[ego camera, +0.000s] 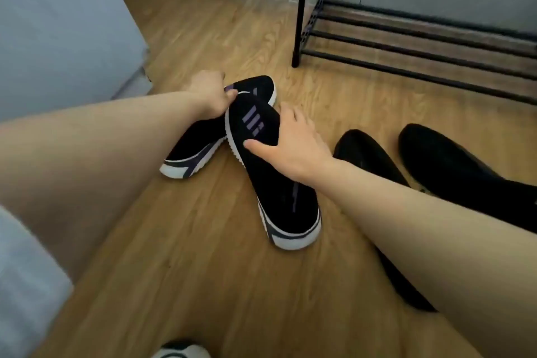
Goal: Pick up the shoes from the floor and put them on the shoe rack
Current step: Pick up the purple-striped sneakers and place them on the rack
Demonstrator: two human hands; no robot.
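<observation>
On the floor (203,270) just short of the shoe rack (406,46), the left hand (209,93) pinches the farther sneaker (261,87) at its collar, while the right hand (290,142), nearer the rack, clasps the nearer sneaker (276,189), which lies lengthwise toward it.

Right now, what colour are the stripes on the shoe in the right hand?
Purple, on the black knit shoe with white sole; head view.

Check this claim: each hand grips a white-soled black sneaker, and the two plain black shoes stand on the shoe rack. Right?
Not quite. The head view shows the plain black shoes lying on the floor, short of the shoe rack. The left hand does grip one white-soled sneaker and the right hand the other sneaker.
</observation>
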